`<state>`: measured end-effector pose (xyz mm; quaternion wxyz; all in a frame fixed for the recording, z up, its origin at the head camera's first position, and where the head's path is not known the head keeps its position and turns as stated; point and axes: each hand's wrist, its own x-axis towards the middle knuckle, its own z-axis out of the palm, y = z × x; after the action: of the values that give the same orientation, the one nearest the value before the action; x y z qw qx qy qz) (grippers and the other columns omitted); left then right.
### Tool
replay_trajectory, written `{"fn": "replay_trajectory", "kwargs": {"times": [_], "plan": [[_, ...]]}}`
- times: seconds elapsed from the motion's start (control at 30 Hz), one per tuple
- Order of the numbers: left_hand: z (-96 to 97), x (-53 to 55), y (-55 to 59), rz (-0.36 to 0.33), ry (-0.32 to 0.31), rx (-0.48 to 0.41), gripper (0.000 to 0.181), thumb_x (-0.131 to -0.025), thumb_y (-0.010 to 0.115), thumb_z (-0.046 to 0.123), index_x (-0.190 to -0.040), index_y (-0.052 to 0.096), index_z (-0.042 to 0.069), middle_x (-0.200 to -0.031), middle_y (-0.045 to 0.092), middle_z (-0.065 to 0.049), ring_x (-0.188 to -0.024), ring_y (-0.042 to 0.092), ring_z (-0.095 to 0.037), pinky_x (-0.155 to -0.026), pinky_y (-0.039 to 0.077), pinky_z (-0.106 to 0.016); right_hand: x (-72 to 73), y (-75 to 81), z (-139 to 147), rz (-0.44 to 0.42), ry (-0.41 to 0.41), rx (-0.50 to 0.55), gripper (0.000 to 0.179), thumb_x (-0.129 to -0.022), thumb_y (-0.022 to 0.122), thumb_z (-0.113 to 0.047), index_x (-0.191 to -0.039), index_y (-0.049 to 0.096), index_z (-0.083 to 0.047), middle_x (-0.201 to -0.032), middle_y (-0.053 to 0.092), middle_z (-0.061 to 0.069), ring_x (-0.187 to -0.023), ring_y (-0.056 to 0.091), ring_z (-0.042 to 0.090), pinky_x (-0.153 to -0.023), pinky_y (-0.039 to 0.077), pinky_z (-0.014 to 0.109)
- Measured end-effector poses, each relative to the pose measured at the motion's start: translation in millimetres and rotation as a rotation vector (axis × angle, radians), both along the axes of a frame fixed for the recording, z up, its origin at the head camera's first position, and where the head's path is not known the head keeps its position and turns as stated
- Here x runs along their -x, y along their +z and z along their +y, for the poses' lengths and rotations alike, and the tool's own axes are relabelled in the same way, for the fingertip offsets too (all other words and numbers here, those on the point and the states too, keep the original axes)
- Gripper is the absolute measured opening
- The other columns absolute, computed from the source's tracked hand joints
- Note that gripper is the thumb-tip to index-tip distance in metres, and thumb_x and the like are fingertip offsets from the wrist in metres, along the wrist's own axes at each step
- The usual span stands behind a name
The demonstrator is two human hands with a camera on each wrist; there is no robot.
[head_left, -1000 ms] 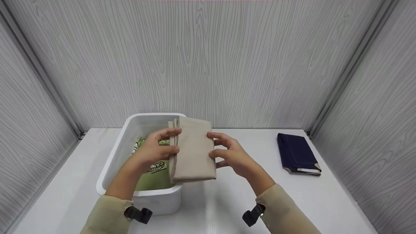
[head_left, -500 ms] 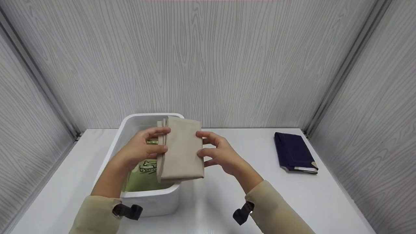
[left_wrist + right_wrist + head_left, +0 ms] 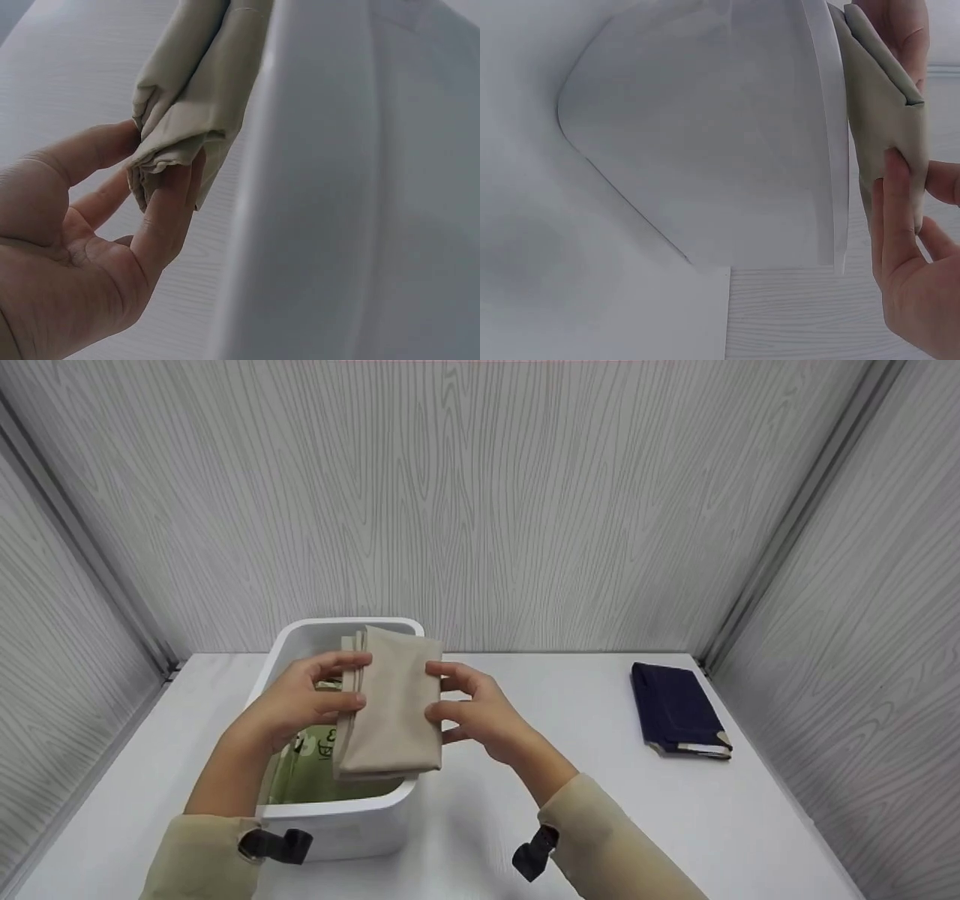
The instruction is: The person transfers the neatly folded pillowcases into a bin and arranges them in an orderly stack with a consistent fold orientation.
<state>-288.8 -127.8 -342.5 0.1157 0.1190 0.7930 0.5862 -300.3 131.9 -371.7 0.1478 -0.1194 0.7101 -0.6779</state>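
A folded beige cloth [image 3: 397, 705] is held between both hands, above the right part of a white plastic bin [image 3: 337, 836]. My left hand [image 3: 300, 701] pinches its left, layered edge, with the thumb on the near face. On the opposite edge, my right hand [image 3: 480, 709] grips with fingers and thumb. The left wrist view shows the beige cloth's [image 3: 195, 97] folded end between thumb and fingers. In the right wrist view, the beige cloth [image 3: 889, 127] is just above the bin's rim [image 3: 838, 150]. Green printed fabric [image 3: 319, 772] lies inside the bin, partly hidden by the cloth and left hand.
A dark blue flat item [image 3: 679, 709] with beige corners and a white strip lies at the right of the white table [image 3: 570, 697]. Grey wood-grain panels [image 3: 480, 510] stand behind and on both sides.
Both hands have moved left with the beige cloth, bringing it further over the bin. It covers more of the green fabric. The dark blue item stays in place.
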Motion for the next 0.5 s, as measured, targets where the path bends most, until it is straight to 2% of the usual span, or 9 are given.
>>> {"fn": "replay_trajectory", "kwargs": {"times": [0.17, 0.37, 0.5], "plan": [[-8.2, -0.1, -0.4, 0.013, 0.012, 0.015, 0.068, -0.09, 0.074, 0.015, -0.15, 0.043, 0.008, -0.145, 0.039, -0.021, -0.122, 0.048, -0.032, -0.091, 0.055, -0.039, 1.7, -0.5, -10.3, -0.006, 0.008, 0.0, 0.062, -0.081, 0.07, 0.0, -0.138, 0.056, -0.016, -0.124, 0.057, 0.011, -0.1, 0.068, 0.027, -0.072, 0.061, 0.046], [-18.8, 0.6, -0.9, 0.017, 0.032, 0.06, 0.068, -0.09, 0.074, 0.019, -0.15, 0.044, 0.011, -0.149, 0.038, -0.018, -0.131, 0.042, -0.033, -0.097, 0.05, -0.048, 3.8, 2.4, -24.0, -0.011, 0.017, -0.014, 0.064, -0.081, 0.069, 0.003, -0.141, 0.054, -0.014, -0.124, 0.056, 0.012, -0.095, 0.069, 0.027, -0.07, 0.061, 0.045], [-25.0, -0.8, -2.0, 0.03, 0.046, 0.06, 0.067, -0.09, 0.074, 0.018, -0.15, 0.044, 0.01, -0.15, 0.037, -0.02, -0.129, 0.043, -0.033, -0.095, 0.051, -0.045, 4.7, 3.7, -33.8, -0.006, 0.01, -0.038, 0.065, -0.081, 0.069, 0.002, -0.142, 0.052, -0.014, -0.123, 0.056, 0.012, -0.091, 0.069, 0.027, -0.07, 0.061, 0.044]]}}
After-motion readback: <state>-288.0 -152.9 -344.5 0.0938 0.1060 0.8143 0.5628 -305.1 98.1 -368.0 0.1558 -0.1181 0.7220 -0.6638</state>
